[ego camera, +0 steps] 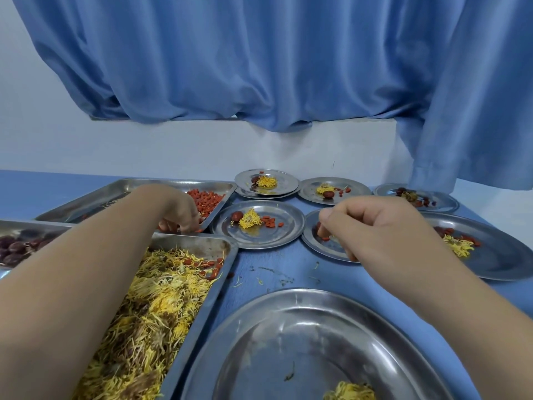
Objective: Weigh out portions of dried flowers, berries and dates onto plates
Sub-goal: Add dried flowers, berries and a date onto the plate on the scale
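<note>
Nearest, at 6 o'clock, lies one big plate [288, 321] of steel, with a single tuft of yellow flowers [349, 392] at its near rim. Beside it at 7 o'clock stands the flower tray [202, 243], heaped with dried flowers [155, 307] and a few stray red berries. Two more trays sit beyond it: the date tray [34, 223] at 9 o'clock, holding dark dates [14, 249], and the berry tray [161, 186] at 10 o'clock. That makes three trays on the blue worktop [274, 269].

Six portion plates fan from 12 to 3 o'clock. Three form a far row: far-left plate [285, 180], far-middle plate [357, 187], far-right plate [447, 202]. Three are nearer: middle plate [288, 229], covered plate [310, 241], right plate [496, 264]. The middle plate carries one date, one flower and a small cluster of berries.

The left hand [180, 215] reaches into the near corner of the berry tray. Its fingers are bent down among the berries [207, 200], and whether they grip any cannot be told. The right hand [375, 226] is over the covered plate with its fingers curled in and the thumb against the forefinger. What they pinch is hidden.

A blue curtain [259, 67] hangs behind.
</note>
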A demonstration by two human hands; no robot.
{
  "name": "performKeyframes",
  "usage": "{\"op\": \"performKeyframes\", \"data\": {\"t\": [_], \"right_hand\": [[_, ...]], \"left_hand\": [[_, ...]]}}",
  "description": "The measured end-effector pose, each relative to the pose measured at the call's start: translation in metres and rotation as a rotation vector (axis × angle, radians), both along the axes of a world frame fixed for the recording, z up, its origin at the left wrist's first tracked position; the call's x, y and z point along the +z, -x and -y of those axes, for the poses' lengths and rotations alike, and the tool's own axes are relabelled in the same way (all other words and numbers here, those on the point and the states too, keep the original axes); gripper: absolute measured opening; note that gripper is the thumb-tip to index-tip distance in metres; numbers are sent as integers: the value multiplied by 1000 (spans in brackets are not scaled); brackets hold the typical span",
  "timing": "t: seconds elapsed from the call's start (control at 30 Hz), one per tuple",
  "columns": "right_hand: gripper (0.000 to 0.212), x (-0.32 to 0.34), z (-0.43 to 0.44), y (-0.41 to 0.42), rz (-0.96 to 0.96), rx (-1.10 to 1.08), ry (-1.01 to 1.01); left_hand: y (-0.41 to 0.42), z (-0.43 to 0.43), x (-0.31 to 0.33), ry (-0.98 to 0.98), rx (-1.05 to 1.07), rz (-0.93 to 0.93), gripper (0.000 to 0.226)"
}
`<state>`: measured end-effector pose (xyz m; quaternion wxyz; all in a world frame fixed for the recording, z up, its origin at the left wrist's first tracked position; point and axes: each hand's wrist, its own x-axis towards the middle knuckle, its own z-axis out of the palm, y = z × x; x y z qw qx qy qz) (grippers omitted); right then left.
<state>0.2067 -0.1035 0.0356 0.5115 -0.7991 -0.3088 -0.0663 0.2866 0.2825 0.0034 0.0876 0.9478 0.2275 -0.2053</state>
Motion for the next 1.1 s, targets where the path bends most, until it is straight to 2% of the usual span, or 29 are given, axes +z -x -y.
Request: {"op": "performKeyframes", "data": {"t": [0.27, 0.43, 0.63, 0.97, 1.1], "right_hand": [[30, 0, 0, 0, 22, -10, 26], [33, 0, 0, -1, 41, -21, 53], [34, 2, 1, 1, 43, -10, 50], [37, 4, 2, 0, 75, -37, 61], [35, 6, 3, 1, 71, -35, 59]], "left_hand": [[1, 5, -8, -63, -40, 138, 33], [1, 8, 0, 56, -31, 43, 35], [5, 5, -4, -18, -18, 24, 31], [11, 18, -6, -88, -39, 125, 36], [15, 16, -5, -78, -23, 221, 36]]}}
